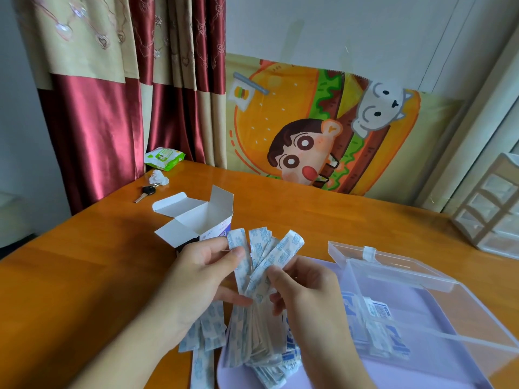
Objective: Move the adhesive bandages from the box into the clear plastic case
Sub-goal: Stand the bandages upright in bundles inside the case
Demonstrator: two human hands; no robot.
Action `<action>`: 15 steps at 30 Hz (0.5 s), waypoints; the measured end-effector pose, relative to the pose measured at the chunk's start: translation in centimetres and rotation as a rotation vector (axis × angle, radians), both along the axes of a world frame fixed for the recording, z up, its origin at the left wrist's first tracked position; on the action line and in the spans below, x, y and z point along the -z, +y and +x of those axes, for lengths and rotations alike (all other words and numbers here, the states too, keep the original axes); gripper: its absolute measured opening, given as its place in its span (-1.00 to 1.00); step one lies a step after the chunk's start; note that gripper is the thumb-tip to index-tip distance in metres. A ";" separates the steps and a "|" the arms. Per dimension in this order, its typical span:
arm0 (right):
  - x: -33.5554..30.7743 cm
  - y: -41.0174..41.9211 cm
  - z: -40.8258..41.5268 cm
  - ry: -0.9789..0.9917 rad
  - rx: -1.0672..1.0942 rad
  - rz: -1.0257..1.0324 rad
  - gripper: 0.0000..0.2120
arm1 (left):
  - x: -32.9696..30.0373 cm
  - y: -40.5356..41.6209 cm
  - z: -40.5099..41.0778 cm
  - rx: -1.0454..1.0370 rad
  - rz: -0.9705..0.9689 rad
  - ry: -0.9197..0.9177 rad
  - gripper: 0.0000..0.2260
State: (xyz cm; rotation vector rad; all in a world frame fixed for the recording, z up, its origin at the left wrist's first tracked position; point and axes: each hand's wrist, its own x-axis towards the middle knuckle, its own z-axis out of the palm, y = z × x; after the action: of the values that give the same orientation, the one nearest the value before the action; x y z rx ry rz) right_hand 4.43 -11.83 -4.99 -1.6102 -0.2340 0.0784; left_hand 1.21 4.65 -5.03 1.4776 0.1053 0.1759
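Observation:
A fan of white-and-blue wrapped adhesive bandages (264, 256) is held between both hands above the table. My left hand (202, 276) pinches the fan's left strips with thumb and fingers. My right hand (306, 290) grips the lower right of the same bunch. More bandages (247, 343) lie in a loose pile under the hands, some on the wood, some on the tray. The white cardboard box (196, 220) stands open behind my left hand. The clear plastic case (421, 304) sits open at the right with a few blue-printed packets inside.
A lilac tray (407, 372) lies under the case on the orange wooden table (84, 262). A key (144, 193), a crumpled tissue (158, 178) and a green wipes pack (164, 158) lie far left. A small drawer unit (494, 203) stands at the right edge.

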 end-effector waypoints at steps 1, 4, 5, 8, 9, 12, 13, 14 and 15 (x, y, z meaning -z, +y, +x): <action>0.0 0.0 0.0 0.001 -0.013 0.000 -0.82 | 0.0 0.1 0.0 0.008 -0.009 -0.008 -0.81; -0.1 -0.2 0.0 0.074 -0.094 0.057 -0.83 | 0.1 0.1 0.0 0.030 -0.035 -0.014 -0.81; -0.1 -0.3 0.0 0.105 -0.124 0.083 -0.82 | 0.2 0.2 0.1 0.036 -0.050 -0.013 -0.81; -0.2 -0.5 0.3 0.174 -0.168 0.154 -0.78 | 0.3 0.3 0.1 0.057 -0.089 -0.011 -0.79; -0.1 -0.5 0.4 0.191 -0.169 0.173 -0.77 | 0.3 0.3 0.1 0.064 -0.094 -0.011 -0.79; 0.0 -0.6 0.5 0.220 -0.177 0.183 -0.79 | 0.3 0.3 0.1 0.070 -0.081 -0.013 -0.79; 0.0 -0.5 0.4 0.221 -0.175 0.174 -0.80 | 0.3 0.2 0.1 0.063 -0.071 -0.012 -0.79; 0.0 -0.5 0.4 0.213 -0.167 0.157 -0.81 | 0.3 0.2 0.1 0.050 -0.053 -0.013 -0.79; 0.0 -0.4 0.3 0.194 -0.152 0.129 -0.82 | 0.3 0.1 0.1 0.030 -0.029 -0.015 -0.80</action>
State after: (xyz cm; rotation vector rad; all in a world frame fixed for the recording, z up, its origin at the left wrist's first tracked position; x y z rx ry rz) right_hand 4.71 -12.26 -4.97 -1.4439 -0.2069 0.3284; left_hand 1.29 4.77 -5.35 1.4484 0.0738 0.1605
